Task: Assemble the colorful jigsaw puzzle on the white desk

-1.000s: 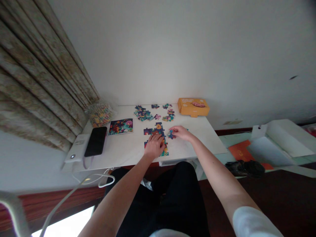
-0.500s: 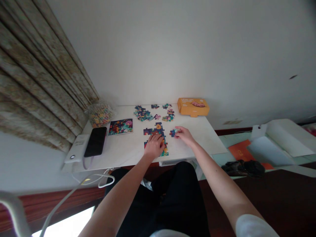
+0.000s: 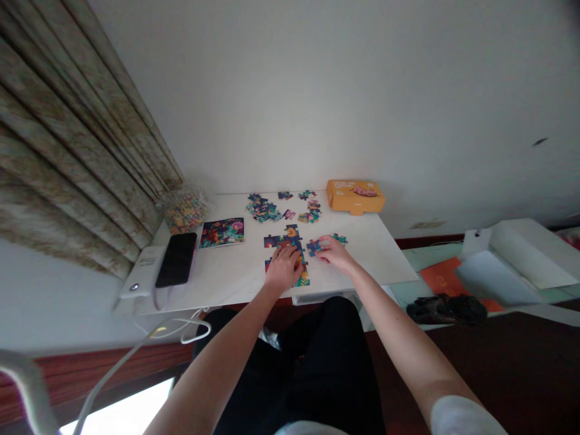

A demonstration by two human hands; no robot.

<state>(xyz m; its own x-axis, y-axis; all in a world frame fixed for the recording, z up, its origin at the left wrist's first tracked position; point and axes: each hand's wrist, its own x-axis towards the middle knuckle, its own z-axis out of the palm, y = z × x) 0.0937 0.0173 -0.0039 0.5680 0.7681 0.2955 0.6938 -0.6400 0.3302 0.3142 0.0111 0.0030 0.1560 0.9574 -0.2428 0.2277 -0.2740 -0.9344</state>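
My left hand [image 3: 283,270] lies with its fingers stretched over a joined part of a jigsaw puzzle [image 3: 292,231], hiding its middle. To the right, my right hand [image 3: 336,252] grips a blue puzzle section [image 3: 313,247] with bent fingers, close beside the joined part's right edge. A green and dark bit of puzzle [image 3: 339,238] shows behind that hand; whether it belongs to the gripped section I cannot tell. Further back lie loose puzzle pieces [image 3: 263,210] and a curved group of pieces [image 3: 313,208]. A colourful picture card [image 3: 222,233] rests to the left.
On the white table [image 3: 231,272], a black phone [image 3: 176,260] and a white box-like device [image 3: 144,272] occupy the left side. Behind them stands a clear bag of colourful bits [image 3: 185,208]. An orange box [image 3: 356,196] is at the back right. A white cable [image 3: 131,356] hangs at the left.
My right hand has shifted slightly left and down, bringing the blue section nearer the joined puzzle. More puzzle now shows behind that hand. My left hand has stayed in place.
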